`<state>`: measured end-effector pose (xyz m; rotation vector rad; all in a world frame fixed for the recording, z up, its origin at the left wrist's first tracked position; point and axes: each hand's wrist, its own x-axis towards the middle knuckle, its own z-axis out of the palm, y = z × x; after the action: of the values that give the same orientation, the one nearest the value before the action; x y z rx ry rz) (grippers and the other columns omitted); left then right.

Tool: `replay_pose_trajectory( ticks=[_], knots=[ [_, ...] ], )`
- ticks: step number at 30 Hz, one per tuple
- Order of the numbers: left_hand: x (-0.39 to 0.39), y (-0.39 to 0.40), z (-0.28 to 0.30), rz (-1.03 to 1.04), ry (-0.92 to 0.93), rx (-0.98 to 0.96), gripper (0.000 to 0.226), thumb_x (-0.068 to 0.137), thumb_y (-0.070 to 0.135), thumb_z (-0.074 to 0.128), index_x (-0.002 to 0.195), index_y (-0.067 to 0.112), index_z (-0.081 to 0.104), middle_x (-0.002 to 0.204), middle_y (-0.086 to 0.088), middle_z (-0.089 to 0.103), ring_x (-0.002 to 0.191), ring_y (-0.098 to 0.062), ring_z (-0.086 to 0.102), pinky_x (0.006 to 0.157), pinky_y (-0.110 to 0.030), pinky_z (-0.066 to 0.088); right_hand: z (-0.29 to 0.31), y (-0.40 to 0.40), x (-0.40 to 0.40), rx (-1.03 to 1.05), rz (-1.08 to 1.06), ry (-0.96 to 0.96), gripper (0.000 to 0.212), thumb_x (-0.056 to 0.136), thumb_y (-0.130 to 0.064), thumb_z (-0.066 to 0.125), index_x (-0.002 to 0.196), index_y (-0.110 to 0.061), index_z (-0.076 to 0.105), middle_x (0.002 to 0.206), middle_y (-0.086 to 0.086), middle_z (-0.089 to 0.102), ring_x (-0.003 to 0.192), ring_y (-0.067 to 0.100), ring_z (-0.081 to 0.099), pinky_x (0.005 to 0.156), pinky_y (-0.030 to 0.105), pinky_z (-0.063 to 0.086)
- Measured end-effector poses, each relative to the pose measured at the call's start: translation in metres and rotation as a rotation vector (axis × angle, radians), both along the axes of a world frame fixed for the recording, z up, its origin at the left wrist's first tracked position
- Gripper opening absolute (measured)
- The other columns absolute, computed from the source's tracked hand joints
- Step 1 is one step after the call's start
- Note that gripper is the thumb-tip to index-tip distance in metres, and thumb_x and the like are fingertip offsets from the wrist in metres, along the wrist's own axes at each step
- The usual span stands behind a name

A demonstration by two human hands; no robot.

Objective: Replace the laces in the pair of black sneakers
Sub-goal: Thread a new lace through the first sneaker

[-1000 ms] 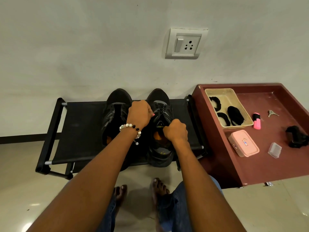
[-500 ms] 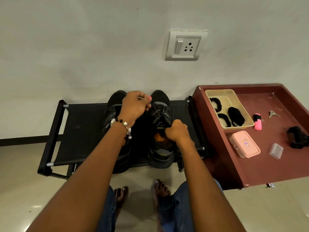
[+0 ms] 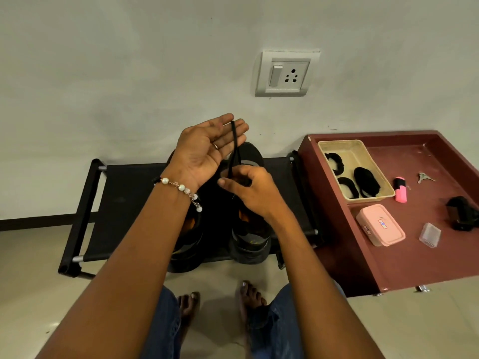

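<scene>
Two black sneakers stand side by side on a low black rack (image 3: 129,203), the left sneaker (image 3: 186,246) and the right sneaker (image 3: 250,246), both largely hidden by my arms. A black lace (image 3: 234,146) rises from the right sneaker and loops over the fingertips of my left hand (image 3: 204,149), which is raised palm up with its fingers nearly straight. Lower down, my right hand (image 3: 255,191) pinches the same lace between thumb and fingers just above the shoe.
A dark red table (image 3: 427,260) stands to the right with a beige tray (image 3: 342,142) of coiled black laces (image 3: 366,182), a pink box (image 3: 379,225), a pink highlighter (image 3: 400,189), keys (image 3: 423,177), a clear case (image 3: 430,235) and a black object (image 3: 462,213). A wall socket (image 3: 286,73) is above.
My left hand has lifted from the shoe, turned palm up and opened, drawing the lace upward. My right hand has shifted forward along the shoe to pinch the lace.
</scene>
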<state>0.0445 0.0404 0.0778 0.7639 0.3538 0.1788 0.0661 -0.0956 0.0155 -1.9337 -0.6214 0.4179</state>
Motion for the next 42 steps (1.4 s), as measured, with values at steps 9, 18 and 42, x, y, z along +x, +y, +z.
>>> replay_pose_trajectory(
  ticks=[9,18,42],
  knots=[
    [0.016,0.025,-0.042,0.165,0.193,0.091,0.058,0.093,-0.01,0.041,0.146,0.015,0.039,0.106,-0.006,0.06,0.104,-0.015,0.058,0.105,-0.033,0.042,0.009,-0.03,0.015,0.229,-0.157,0.228,0.02,0.097,-0.012,0.057,0.088,0.0,0.069,0.061,0.005,0.06,0.057,0.013,0.055,0.061,0.022,0.046],
    [0.01,-0.011,-0.048,-0.269,0.172,1.561,0.037,0.09,0.02,0.067,0.126,0.028,0.064,0.086,0.005,0.059,0.086,-0.017,0.058,0.086,-0.023,0.045,0.002,-0.042,0.026,0.1,-0.322,0.122,0.023,0.096,-0.023,0.062,0.077,-0.012,0.07,0.041,-0.017,0.049,0.039,-0.001,0.043,0.046,0.01,0.031],
    [0.012,-0.015,-0.052,-0.277,0.027,1.533,0.045,0.082,0.013,0.075,0.125,0.018,0.065,0.122,-0.001,0.064,0.103,-0.009,0.057,0.09,-0.005,0.039,-0.001,-0.035,0.03,0.106,-0.369,0.072,0.008,0.087,-0.005,0.071,0.082,-0.009,0.067,0.068,0.007,0.071,0.056,0.011,0.067,0.052,0.017,0.05]
  ],
)
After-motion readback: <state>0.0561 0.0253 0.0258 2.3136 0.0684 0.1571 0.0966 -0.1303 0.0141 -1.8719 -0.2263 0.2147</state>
